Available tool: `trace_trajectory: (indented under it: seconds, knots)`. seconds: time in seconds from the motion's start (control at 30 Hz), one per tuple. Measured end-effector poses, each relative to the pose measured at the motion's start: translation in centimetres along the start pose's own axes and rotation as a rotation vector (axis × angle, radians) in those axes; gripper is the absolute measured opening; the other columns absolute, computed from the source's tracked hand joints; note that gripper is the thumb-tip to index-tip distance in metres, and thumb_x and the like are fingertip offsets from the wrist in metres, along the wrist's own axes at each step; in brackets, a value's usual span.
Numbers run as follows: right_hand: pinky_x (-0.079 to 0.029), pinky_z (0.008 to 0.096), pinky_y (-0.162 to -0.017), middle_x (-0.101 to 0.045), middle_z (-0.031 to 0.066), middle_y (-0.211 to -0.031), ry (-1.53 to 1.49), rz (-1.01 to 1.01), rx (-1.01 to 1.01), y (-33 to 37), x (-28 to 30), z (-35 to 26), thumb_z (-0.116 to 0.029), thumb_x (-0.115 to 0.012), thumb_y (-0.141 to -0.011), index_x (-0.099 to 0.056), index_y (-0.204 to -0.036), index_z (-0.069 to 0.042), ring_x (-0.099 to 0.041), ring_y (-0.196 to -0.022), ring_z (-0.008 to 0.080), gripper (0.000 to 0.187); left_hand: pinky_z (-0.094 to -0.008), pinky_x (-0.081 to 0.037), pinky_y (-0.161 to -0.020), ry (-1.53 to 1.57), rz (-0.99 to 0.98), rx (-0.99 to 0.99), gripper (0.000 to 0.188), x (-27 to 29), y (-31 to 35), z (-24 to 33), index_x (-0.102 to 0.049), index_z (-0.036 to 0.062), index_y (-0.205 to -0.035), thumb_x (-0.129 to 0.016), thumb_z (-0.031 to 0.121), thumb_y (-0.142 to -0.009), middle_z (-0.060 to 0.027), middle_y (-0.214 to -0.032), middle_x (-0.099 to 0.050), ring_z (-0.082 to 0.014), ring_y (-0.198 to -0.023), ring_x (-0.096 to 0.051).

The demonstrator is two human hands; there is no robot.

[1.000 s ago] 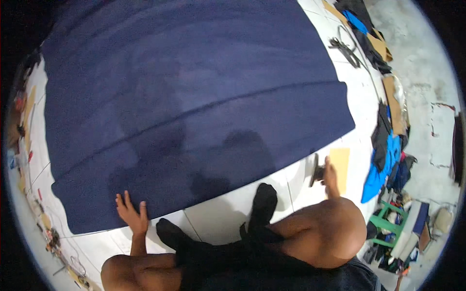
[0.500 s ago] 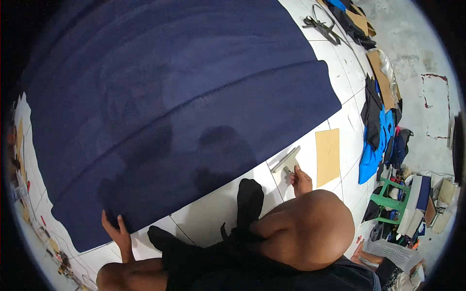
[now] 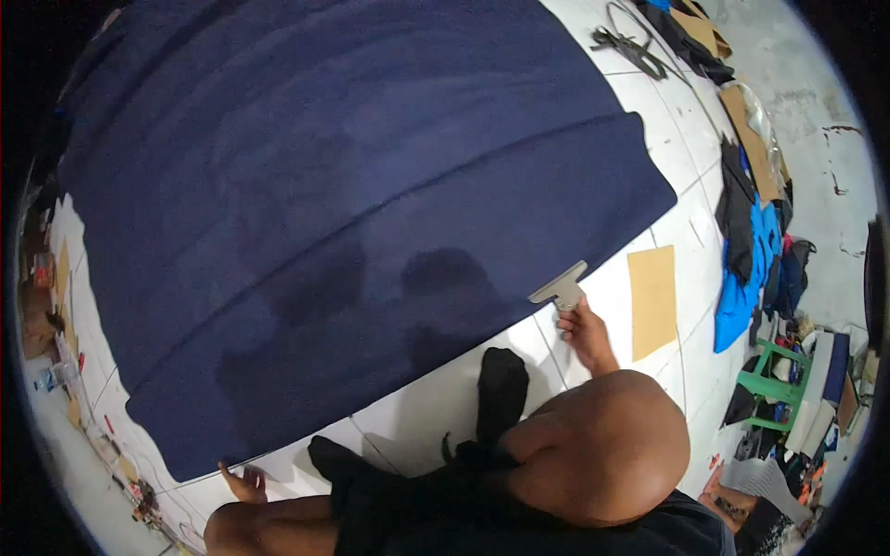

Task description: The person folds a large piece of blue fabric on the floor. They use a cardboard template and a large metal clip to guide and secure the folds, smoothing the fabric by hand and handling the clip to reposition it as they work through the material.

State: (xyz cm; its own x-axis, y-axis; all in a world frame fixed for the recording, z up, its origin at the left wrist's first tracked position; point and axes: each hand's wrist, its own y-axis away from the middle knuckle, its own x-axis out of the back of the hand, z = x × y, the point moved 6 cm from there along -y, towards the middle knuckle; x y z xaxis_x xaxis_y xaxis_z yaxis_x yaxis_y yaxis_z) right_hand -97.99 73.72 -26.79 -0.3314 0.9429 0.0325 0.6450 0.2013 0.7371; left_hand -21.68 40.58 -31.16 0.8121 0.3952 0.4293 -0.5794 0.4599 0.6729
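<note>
A large dark navy cloth lies spread over the floor, with a long crease running across it. My right hand grips a wide metal clip by its narrow end. The clip's broad edge overlaps the near right border of the cloth; whether its jaws pinch the fabric I cannot tell. At the near left corner of the cloth is my left hand, its fingers apart and one fingertip at the cloth's edge. Nothing shows in that hand.
A tan card lies on the white tiles right of the clip. Black and blue garments, a green stool and a dark strap are farther right. Another person's foot shows at lower right. Small clutter lines the left.
My right hand has brought the clip from the tiles up onto the cloth's near edge. My left hand has drawn back from the cloth to its border. The view has shifted slightly.
</note>
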Motion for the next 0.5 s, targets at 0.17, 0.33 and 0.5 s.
trace_trajectory:
  seconds: [0.17,0.33,0.5]
  knots:
    - [-0.05,0.0265,-0.069,-0.06,0.0061,-0.084,0.007,-0.079,0.086,-2.7,-1.5,-3.7,-0.052,-0.056,-0.091,-0.056,-0.103,-0.003,-0.059,-0.075,0.014,0.051,-0.0347,-0.052,-0.066,0.367,-0.323,0.097,0.029,1.6,-2.4,2.0,-0.051,0.0145,-0.113,-0.055,0.032,-0.091,-0.0049,-0.091,-0.06,-0.0216,-0.077,-0.058]
    - [-0.042,0.0233,-0.047,-0.055,0.0022,-0.072,-0.031,0.221,0.313,-8.3,2.3,-7.3,-0.034,-0.065,-0.09,-0.055,-0.091,-0.007,-0.051,-0.056,0.0112,0.028,-0.0289,-0.051,-0.063,0.441,-0.203,-0.007,0.017,-1.3,-2.1,0.2,-0.059,0.0107,-0.097,-0.06,0.025,-0.088,-0.003,-0.091,-0.063,-0.0175,-0.073,-0.058]
    - [-0.044,0.0307,-0.053,-0.057,0.0046,-0.084,-0.111,0.124,0.268,-7.8,0.6,-3.9,-0.022,-0.058,-0.087,-0.055,-0.095,-0.007,-0.056,-0.068,0.0177,0.017,-0.0393,-0.045,-0.098,0.597,-0.179,-0.162,0.033,10.1,-2.3,-0.2,-0.057,0.0016,-0.115,-0.057,0.02,-0.088,-0.0144,-0.117,-0.062,-0.0259,-0.107,-0.06]
